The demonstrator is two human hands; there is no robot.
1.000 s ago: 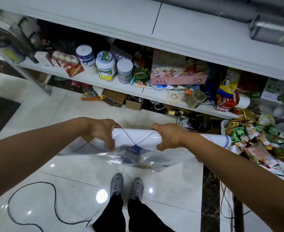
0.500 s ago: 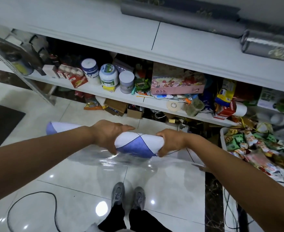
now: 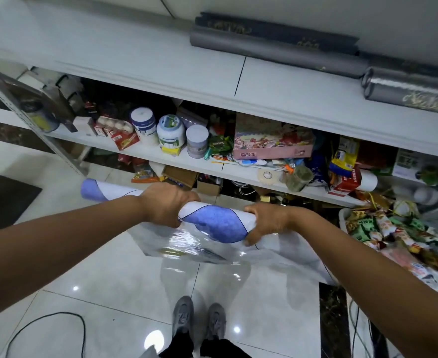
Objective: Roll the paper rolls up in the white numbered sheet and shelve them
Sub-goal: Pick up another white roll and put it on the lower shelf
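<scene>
Item: white, blue-patched paper roll (image 3: 214, 223), centre frame, above the floor. Left hand (image 3: 165, 206) and right hand (image 3: 267, 223) both clasp it. Turned further and shifted left since a second ago. Glossy loose tail (image 3: 194, 250) hangs below, so rolling looks unfinished.

Three lidded tubs are lined up along the front edge of the middle shelf (image 3: 145, 153): a blue-and-white tub (image 3: 142, 122), a green-labelled tub (image 3: 170, 133) and a pale tin (image 3: 197, 140). A pink carton (image 3: 272, 143) is set to the right of them, and a roll of tape (image 3: 267, 174) lies flat at the front edge below it. A white basket (image 3: 343, 215) heaped with snack packets is seen at the right. A black cable (image 3: 57, 316) is looped across the glossy tiled floor (image 3: 109, 280), and a dark mat (image 3: 3, 197) lies at its left edge.
</scene>
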